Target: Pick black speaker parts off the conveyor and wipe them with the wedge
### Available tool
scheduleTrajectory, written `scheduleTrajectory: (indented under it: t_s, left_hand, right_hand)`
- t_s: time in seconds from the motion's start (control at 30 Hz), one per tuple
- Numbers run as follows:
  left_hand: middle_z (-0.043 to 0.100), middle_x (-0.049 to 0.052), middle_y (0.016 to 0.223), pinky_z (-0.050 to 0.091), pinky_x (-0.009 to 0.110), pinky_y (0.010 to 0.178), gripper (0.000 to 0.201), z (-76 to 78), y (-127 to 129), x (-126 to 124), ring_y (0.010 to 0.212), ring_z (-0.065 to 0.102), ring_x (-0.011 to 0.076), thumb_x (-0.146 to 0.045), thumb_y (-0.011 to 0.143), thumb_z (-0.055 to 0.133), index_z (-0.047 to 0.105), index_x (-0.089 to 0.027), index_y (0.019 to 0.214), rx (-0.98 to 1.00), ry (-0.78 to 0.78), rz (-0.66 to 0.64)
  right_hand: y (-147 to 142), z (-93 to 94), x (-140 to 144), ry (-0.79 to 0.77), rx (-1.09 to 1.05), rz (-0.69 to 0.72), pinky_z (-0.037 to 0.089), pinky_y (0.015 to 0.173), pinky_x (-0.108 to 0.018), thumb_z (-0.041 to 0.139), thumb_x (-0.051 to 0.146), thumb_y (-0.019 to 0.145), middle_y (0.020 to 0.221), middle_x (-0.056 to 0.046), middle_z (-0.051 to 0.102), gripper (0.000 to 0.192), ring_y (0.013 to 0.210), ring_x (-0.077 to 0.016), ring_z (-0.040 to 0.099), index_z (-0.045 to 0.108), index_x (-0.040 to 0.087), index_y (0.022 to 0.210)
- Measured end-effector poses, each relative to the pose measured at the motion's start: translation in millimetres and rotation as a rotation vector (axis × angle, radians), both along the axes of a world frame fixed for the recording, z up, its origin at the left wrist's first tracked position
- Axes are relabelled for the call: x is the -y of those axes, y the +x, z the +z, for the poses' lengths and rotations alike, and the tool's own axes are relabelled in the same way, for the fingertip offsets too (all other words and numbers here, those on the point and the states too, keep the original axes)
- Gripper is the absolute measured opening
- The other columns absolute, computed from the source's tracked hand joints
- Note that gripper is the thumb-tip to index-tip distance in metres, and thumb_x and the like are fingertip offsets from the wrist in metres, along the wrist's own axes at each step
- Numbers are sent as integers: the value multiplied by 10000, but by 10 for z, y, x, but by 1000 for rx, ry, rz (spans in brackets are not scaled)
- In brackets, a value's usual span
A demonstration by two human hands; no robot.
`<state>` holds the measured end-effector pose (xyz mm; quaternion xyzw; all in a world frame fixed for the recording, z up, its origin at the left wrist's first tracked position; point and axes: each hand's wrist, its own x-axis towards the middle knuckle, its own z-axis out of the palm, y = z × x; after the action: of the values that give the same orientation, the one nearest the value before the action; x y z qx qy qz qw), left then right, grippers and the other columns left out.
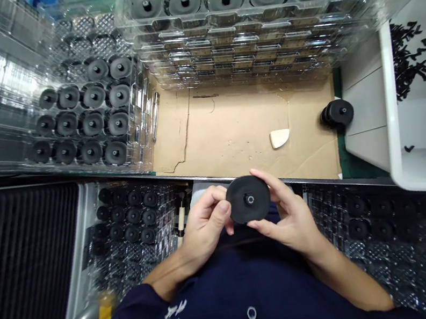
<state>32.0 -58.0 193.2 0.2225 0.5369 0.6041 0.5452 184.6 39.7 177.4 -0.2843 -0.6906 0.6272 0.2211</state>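
Between my two hands is a round black plastic disc with a small raised hub at its centre, its hub side turned up toward me. My left hand pinches the disc's left edge between thumb and curled fingers. On the other side, my right hand grips the rim, forefinger at the top and thumb at the bottom. The disc is held in front of my body, just off the near edge of the cardboard-covered bench.
Stacked clear trays of similar discs stand at the back; another disc-filled tray lies left. A white bin with small black clips is at right, beside a short disc stack. A cream-coloured piece rests on the cardboard.
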Motion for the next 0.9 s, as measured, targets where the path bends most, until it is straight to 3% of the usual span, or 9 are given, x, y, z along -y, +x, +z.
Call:
scheduleTrajectory:
  t_s: [0.27, 0.53, 0.63, 0.7, 0.77, 0.9]
  left_hand:
    - [529, -32, 729, 376, 187, 463, 227, 3, 14, 2, 487, 492, 44, -376, 909, 538, 556, -195, 774, -49, 15, -5]
    - [525, -44, 634, 411, 188, 484, 278, -50, 6, 28, 483, 479, 66, -438, 893, 543, 556, -193, 761, -70, -68, -4]
    - [648, -1, 856, 502, 206, 681, 164, -100, -33, 39, 733, 618, 109, -360, 883, 588, 595, -224, 974, -233, -36, 49]
    - [636, 41, 1139, 505, 264, 867, 365, -137, -83, 50, 997, 623, 156, -304, 834, 664, 540, -265, 1175, -368, 54, 66]
    - [565, 64, 1298, 451, 332, 1004, 535, -168, -150, 53, 1180, 550, 202, -270, 783, 723, 497, -286, 1267, -531, 145, -11]
    - [517, 72, 1375, 347, 412, 1122, 620, -186, -267, -24, 1323, 431, 245, -240, 747, 753, 490, -296, 1306, -920, 251, -252]
  right_hand:
    - [20, 11, 27, 35, -14, -11, 559, 916, -330, 737, 286, 761, 1263, -23, 602, 740, 1071, -189, 635, 393, 365, 1412]
    - [-15, 56, 57, 42, 24, -11, 551, 915, -305, 722, 332, 767, 1286, -58, 589, 681, 1042, -184, 652, 424, 280, 1378]
    - [-37, 72, 51, 119, 48, -18, 538, 930, -307, 729, 362, 754, 1270, -67, 597, 671, 1073, -192, 635, 447, 251, 1353]
    - [-25, 74, 31, 175, 64, -34, 527, 932, -309, 724, 391, 756, 1252, -71, 607, 660, 1088, -196, 622, 463, 238, 1342]
    - [13, 69, 1, 203, 79, -46, 520, 921, -306, 711, 423, 766, 1247, -77, 610, 659, 1078, -194, 618, 466, 225, 1345]
    - [125, 34, -67, 225, 82, -42, 498, 903, -304, 715, 496, 748, 1227, -84, 622, 707, 1021, -190, 620, 476, 210, 1349]
